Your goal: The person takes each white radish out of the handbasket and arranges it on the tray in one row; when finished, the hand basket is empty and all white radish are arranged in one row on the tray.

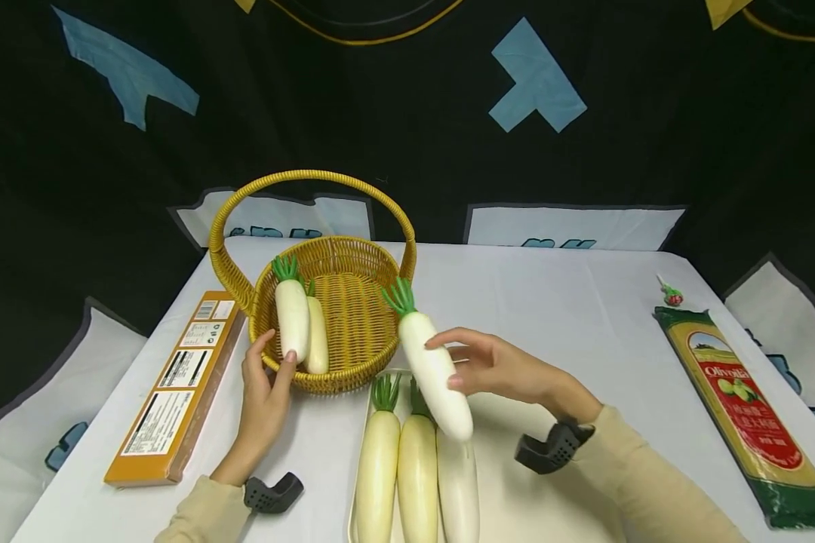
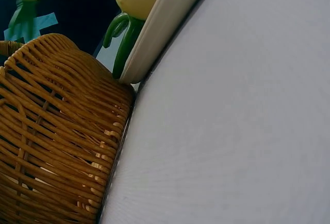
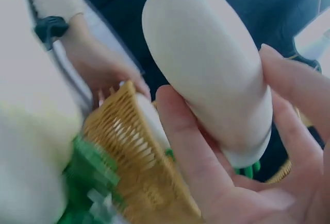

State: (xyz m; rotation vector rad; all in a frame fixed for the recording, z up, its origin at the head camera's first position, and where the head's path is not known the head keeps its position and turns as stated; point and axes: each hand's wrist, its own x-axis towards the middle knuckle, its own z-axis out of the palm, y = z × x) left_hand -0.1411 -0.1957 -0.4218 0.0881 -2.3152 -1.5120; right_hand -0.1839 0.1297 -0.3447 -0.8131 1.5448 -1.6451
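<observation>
A white radish with green leaves (image 1: 436, 377) is pinched by the right hand (image 1: 509, 369), above the tray's (image 1: 516, 483) upper left part. In the right wrist view, the thumb and fingers of the right hand (image 3: 242, 147) lie along both sides of that radish (image 3: 206, 54). At the rim of the yellow wicker basket (image 1: 360, 313), the left hand (image 1: 266, 396) grips the near left edge, its fingertips by a white radish (image 1: 293, 320). A slimmer, yellowish one (image 1: 317, 335) lies beside it in the basket. Three radishes (image 1: 417, 479) lie side by side in the tray.
An orange box (image 1: 176, 392) lies left of the basket. On the right are a green and red Olivoilà packet (image 1: 747, 407) and a small wrapped lollipop (image 1: 671, 295). The basket's tall handle (image 1: 312, 175) arches above it. A black cloth (image 1: 380, 98) hangs behind the white table.
</observation>
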